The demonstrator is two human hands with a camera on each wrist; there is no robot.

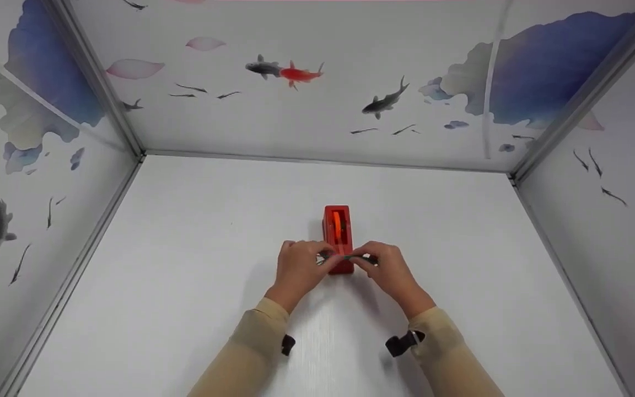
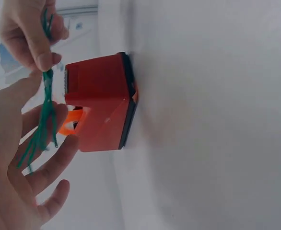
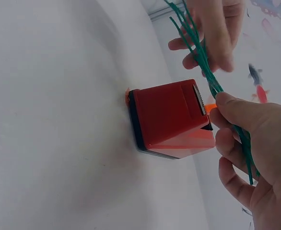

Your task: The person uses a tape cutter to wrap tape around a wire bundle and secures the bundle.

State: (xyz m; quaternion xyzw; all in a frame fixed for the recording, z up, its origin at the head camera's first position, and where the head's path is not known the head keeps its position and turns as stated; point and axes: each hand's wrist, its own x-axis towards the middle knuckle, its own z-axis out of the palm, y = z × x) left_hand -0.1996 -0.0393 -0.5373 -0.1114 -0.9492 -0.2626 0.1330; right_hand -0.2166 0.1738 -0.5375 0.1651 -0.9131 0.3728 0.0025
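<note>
A bundle of thin green strands [image 3: 205, 64] is held crosswise over the front end of a red tape dispenser [image 2: 99, 79]. My right hand [image 1: 392, 270] pinches the bundle near its middle between thumb and fingertips, and strand ends run back under its palm. Beside it my left hand [image 1: 301, 267] keeps its fingers loosely spread around the other half, the thumb tip close to the bundle's middle. A shiny clear patch, like tape, shows on the strands there. An orange tape core [image 1: 337, 225] sits in the dispenser's slot, and its toothed cutter [image 3: 199, 99] faces the hands.
The dispenser stands on a white tabletop [image 1: 185, 220]. White panels with painted fish and blue leaves [image 1: 549, 66] enclose the back and both sides, joined by metal strips. Black straps [image 1: 404, 343] hang at the sleeved wrists.
</note>
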